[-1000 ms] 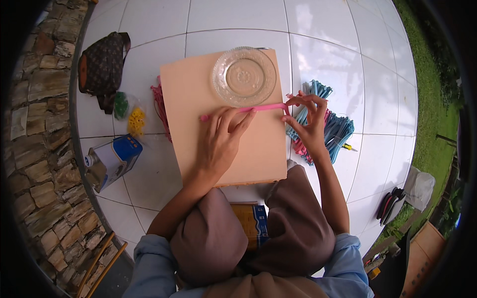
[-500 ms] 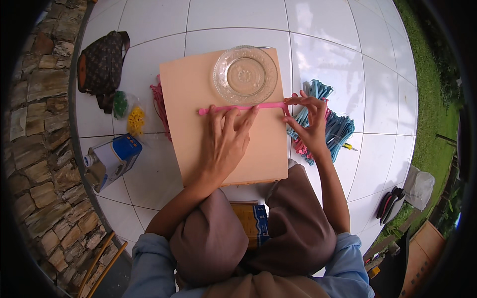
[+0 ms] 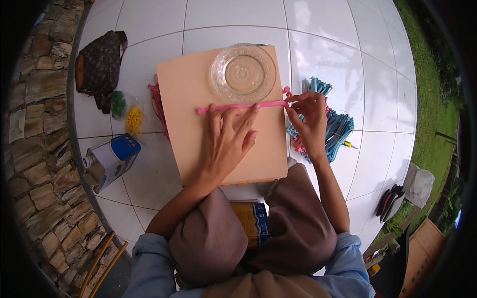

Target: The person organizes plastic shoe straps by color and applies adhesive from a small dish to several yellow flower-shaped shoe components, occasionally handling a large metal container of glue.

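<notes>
Our right hand (image 3: 310, 119) has narrowed to a pinch at the pink strip's (image 3: 273, 104) bent end — our left hand (image 3: 226, 144), fingers spread, presses it, so it's steadied across the board (image 3: 186, 82), below the glass plate (image 3: 216, 74).

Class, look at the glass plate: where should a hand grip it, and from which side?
The glass plate is probably best taken by its left rim, coming from the person's left. It lies flat, with a broad round rim; the pink strip runs just along its near side, and the right hand is off its near right.
</notes>
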Demonstrator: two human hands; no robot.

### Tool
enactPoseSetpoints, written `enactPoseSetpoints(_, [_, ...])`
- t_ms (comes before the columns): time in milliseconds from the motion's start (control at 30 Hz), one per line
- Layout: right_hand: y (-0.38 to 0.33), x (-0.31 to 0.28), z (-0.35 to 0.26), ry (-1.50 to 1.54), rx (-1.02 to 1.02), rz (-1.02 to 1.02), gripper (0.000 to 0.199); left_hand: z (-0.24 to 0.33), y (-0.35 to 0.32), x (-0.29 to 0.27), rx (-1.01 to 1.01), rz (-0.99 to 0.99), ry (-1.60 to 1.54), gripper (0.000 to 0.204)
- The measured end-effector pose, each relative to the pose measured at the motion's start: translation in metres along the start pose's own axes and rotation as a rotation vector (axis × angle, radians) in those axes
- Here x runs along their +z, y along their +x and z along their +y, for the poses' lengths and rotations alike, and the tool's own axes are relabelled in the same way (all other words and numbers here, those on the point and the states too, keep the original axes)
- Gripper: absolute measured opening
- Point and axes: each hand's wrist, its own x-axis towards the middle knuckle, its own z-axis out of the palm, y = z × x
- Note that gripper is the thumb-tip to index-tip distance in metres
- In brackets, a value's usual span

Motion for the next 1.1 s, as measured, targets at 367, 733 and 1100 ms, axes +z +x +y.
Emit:
enactPoseSetpoints(367, [-0.001,-0.008,0.004,-0.028,-0.006,-0.064,0.034,0.001,0.001,-0.003,-0.007,-0.019,0.011,0.060])
enactPoseSetpoints(733, [0.007,-0.012,0.009,0.154,0.074,-0.157,0.037,0.001,0.000,-0.001,0.002,0.015,0.009,0.060])
enactPoseSetpoints(1100, [0.006,-0.007,0.003,0.125,-0.005,-0.233,0.034,-0.001,0.000,0.001,0.007,0.026,0.011,0.061])
